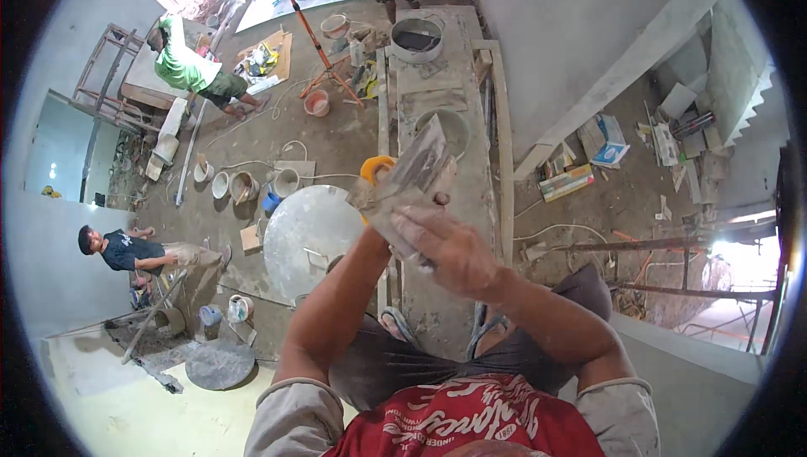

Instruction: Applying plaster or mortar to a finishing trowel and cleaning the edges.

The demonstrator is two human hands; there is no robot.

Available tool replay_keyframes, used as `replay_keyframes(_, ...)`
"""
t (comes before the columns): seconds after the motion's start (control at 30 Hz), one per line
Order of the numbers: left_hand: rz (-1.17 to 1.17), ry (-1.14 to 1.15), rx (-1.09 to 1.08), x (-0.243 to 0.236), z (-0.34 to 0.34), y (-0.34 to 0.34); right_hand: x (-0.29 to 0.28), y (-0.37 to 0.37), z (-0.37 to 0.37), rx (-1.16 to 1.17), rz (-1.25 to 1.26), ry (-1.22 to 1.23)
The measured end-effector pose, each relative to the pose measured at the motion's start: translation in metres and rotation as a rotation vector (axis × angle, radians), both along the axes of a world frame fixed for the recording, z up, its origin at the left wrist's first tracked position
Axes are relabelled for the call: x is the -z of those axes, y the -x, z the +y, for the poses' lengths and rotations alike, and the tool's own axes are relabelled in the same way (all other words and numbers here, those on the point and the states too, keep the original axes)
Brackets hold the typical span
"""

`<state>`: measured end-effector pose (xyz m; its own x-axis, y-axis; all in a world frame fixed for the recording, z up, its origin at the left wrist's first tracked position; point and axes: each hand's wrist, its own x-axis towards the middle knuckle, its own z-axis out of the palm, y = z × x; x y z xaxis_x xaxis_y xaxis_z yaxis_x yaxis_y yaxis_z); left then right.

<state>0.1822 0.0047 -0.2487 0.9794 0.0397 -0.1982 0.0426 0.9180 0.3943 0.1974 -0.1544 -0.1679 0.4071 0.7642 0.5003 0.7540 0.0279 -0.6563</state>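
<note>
My left hand [383, 174] is closed around the orange handle [370, 169] of a plastering trowel; most of its fingers are hidden behind the tool. The trowel's long metal blade [423, 157], smeared with grey, slants up and away to the right. My right hand [450, 251] grips a second flat, grey-coated blade [393, 217], which overlaps the trowel; its handle is hidden, so its exact kind is unclear. Both tools are held above a dusty plank platform [437, 306]. A bucket [445, 131] stands on the platform just beyond the trowel.
My sandalled feet rest on the narrow platform. At its far end sits a round tub [416, 41] of dark material. Below on the left are a large round tabletop-like disc [311, 243], several buckets and an orange tripod [307, 32]. Three people stand around the room. A wall [572, 45] rises at right.
</note>
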Motion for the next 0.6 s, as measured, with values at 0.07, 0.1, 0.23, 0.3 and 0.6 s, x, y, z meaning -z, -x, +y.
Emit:
replay_keyframes(0.07, 0.092, -0.173, -0.031, -0.007, 0.004, 0.008, -0.013, -0.008, -0.002, -0.025, -0.018, -0.022)
replay_keyframes(0.1, -0.023, 0.075, 0.184, 0.005, 0.009, 0.019, -0.032, -0.024, 0.002, 0.088, 0.292, 0.227)
replay_keyframes(0.23, 0.142, 0.157, 0.030, 0.025, -0.016, 0.016, -0.004, -0.027, 0.002, 0.109, 0.111, -0.049)
replay_keyframes(0.3, -0.172, 0.159, -0.095, 0.131, 0.043, 0.020, -0.017, 0.006, 0.026, -0.042, 0.119, -0.073)
replay_keyframes(0.6, -0.073, 0.402, 0.377, 0.010, 0.016, 0.032, -0.022, -0.056, -0.004, 0.443, 0.297, 0.042)
